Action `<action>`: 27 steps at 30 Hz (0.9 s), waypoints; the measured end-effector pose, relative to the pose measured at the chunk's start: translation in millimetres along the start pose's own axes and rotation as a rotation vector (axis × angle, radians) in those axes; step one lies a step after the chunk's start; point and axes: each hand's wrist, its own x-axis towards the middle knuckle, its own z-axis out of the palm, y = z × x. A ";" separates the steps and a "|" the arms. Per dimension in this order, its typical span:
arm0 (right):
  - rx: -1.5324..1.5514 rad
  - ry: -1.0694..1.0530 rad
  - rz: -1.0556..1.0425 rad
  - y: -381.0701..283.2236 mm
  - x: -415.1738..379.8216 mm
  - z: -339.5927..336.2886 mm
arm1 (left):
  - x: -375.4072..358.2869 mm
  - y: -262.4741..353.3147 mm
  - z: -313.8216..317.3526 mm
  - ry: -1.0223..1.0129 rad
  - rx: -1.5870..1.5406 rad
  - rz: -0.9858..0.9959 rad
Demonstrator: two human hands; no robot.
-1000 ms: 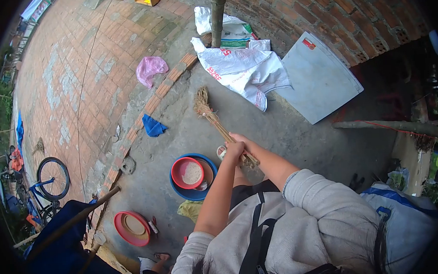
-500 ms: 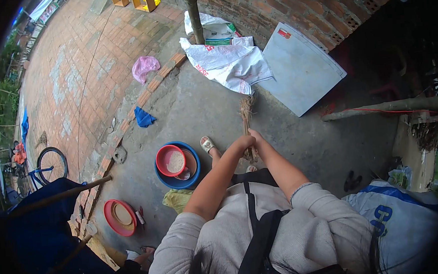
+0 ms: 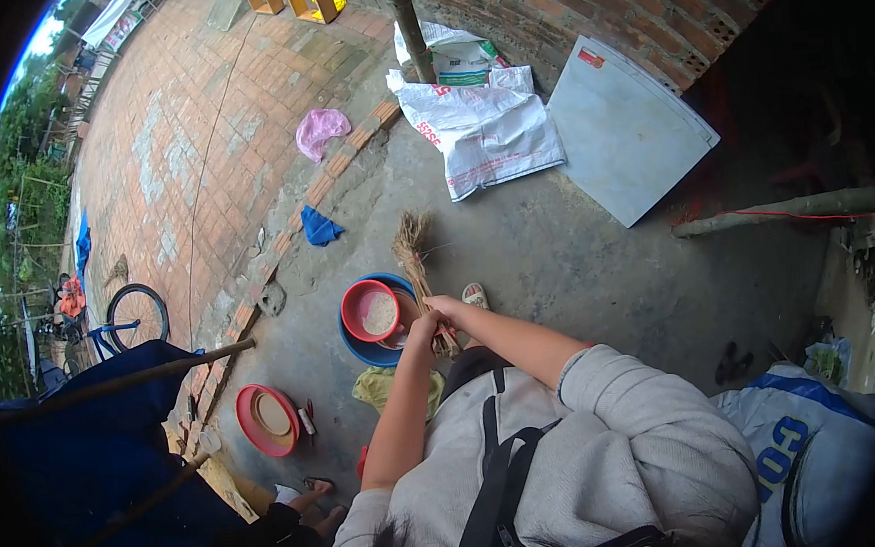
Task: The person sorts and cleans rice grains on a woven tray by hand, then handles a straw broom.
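Note:
A bundle of dry straw stalks (image 3: 414, 265), frayed at its far end, slants up and to the left in front of my body. My left hand (image 3: 424, 330) is closed around its lower part. Right beside it, my right hand (image 3: 446, 311) is wrapped round the same stalks. The cut ends stick out below my hands. Behind the bundle, on the floor, stands a blue basin (image 3: 360, 352) holding a red bowl (image 3: 346, 313) with pale grainy stuff in it. My hands partly hide the basin's right side.
A red basin (image 3: 245, 426) lies at lower left, near another person's foot (image 3: 317, 484). White sacks (image 3: 494, 140) and a pale flat panel (image 3: 629, 131) lie ahead by the brick wall. A blue cloth (image 3: 320, 226) and a wooden pole (image 3: 784, 211) are also around.
Both my hands have swung left with the straw bundle, from beside the sacks to near the blue basin. The bundle now tilts left rather than standing nearly straight. The view has shifted slightly.

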 end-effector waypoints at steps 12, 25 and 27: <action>-0.014 0.165 0.074 3.6 -93.3 -165.8 | 75.7 -35.8 182.5 0.060 0.051 -0.056; 0.471 0.262 -0.253 -83.4 -88.4 -9.1 | -3.7 70.3 48.2 -0.245 -0.092 -0.128; 0.274 0.162 -0.218 -72.8 -76.7 -18.3 | 2.9 58.3 53.1 -0.225 -0.070 -0.076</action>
